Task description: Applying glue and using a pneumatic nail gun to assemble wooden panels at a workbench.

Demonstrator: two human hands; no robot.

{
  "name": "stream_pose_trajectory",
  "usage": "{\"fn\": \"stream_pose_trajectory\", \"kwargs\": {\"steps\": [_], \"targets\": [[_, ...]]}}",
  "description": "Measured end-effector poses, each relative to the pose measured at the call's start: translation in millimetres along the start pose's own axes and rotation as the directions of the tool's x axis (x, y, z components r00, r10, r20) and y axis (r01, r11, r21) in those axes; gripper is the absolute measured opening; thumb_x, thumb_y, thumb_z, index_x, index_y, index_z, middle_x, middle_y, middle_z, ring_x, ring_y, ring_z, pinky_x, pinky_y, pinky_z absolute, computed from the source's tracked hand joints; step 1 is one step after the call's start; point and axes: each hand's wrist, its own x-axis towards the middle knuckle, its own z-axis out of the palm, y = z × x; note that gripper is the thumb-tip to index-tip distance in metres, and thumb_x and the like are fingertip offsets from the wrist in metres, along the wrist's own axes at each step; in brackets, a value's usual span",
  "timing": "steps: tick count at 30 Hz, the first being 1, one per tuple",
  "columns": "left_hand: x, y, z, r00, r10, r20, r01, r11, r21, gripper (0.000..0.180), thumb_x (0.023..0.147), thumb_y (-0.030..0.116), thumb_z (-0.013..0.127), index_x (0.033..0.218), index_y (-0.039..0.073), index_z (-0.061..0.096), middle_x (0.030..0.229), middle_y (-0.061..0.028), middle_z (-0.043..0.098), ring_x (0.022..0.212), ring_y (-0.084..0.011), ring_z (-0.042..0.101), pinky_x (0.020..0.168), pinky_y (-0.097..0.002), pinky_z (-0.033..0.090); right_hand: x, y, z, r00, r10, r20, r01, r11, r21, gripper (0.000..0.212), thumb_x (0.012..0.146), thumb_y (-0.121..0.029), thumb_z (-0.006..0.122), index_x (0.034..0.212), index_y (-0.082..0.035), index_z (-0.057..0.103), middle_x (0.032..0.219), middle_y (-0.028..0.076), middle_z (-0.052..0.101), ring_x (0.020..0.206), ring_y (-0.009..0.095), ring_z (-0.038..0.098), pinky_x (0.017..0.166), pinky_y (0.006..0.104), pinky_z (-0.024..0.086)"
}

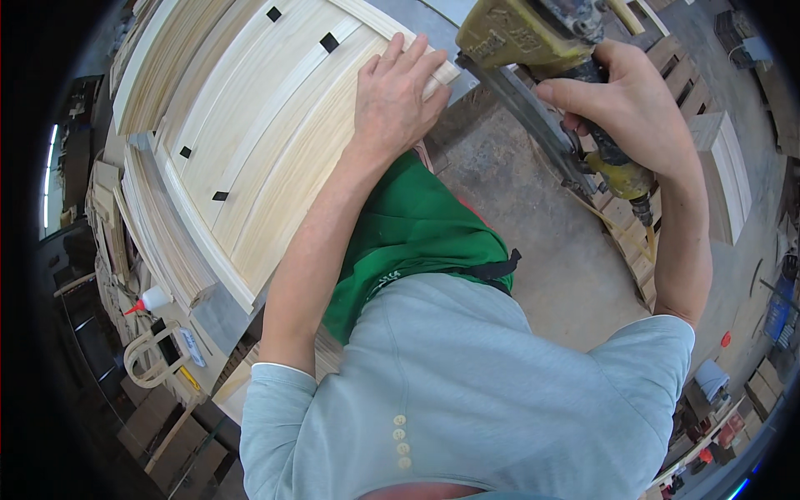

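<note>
My right hand (625, 108) is wrapped round the handle of a yellow-and-black nail gun (525, 42), held up at the right of the wooden panel's near corner. Its long dark magazine slants down past my thumb, and a hose fitting shows at the handle's lower end. My left hand (400, 96) lies with fingers spread on the edge strip of a pale wooden panel (275, 100), pressing near its right corner. Small black squares (331, 42) dot the panel along its pale strips. Whether the nail gun's nose touches the wood cannot be made out.
Stacked wooden strips (162, 233) lie left of the panel on a grey worktop (225, 321). A white glue bottle with a red tip (154, 298) and a yellow-and-black cutter (189, 377) sit nearby. Pallets (633, 250) and a stack of boards (721, 171) stand on the right.
</note>
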Motion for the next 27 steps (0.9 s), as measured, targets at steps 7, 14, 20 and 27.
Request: {"fn": "stream_pose_trajectory", "kwargs": {"steps": [7,14,20,27], "targets": [[-2.3,-0.8,2.4,0.999,-0.037,-0.003,0.037,0.997,-0.062,0.042,0.071,0.024,0.07,0.11,0.013,0.061,0.124,-0.0109,0.056,0.121,-0.0321,0.047,0.096,-0.0484,0.036,16.3,-8.2,10.8,0.993,0.065,0.103,-0.054,0.993,-0.102,0.024,0.08,-0.018,0.067,0.086,0.004,0.06,0.063,0.002,0.057,0.054,0.007,0.055,0.049,0.0231,0.044],[2.3,0.1,5.5,0.998,-0.059,-0.017,0.057,0.995,-0.084,0.043,0.07,0.022,0.069,0.11,0.012,0.06,0.124,-0.0105,0.056,0.122,-0.0317,0.046,0.097,-0.0486,0.036,25.1,-11.4,10.6,0.984,0.142,0.107,-0.111,0.96,-0.255,0.025,0.08,-0.02,0.067,0.082,0.004,0.058,0.062,0.004,0.057,0.053,0.009,0.055,0.049,0.0238,0.044],[-0.9,-0.4,2.9,0.994,-0.089,-0.062,0.082,0.991,-0.104,0.042,0.071,0.022,0.068,0.11,0.012,0.059,0.124,-0.0113,0.054,0.122,-0.0324,0.045,0.096,-0.0485,0.035,21.5,-26.7,-0.4,0.988,0.135,0.079,-0.128,0.988,-0.082,0.026,0.081,-0.019,0.066,0.082,0.005,0.058,0.061,0.004,0.057,0.053,0.01,0.056,0.049,0.0261,0.044],[-4.1,6.0,-5.7,0.99,-0.137,-0.014,0.134,0.982,-0.131,0.043,0.073,0.024,0.067,0.113,0.012,0.059,0.128,-0.0104,0.051,0.125,-0.031,0.042,0.097,-0.0474,0.035,60.7,-44.5,-16.4,0.987,0.154,0.041,-0.149,0.984,-0.1,0.024,0.081,-0.017,0.065,0.088,0.004,0.058,0.066,0.005,0.059,0.058,0.011,0.059,0.051,0.0249,0.046]]}}
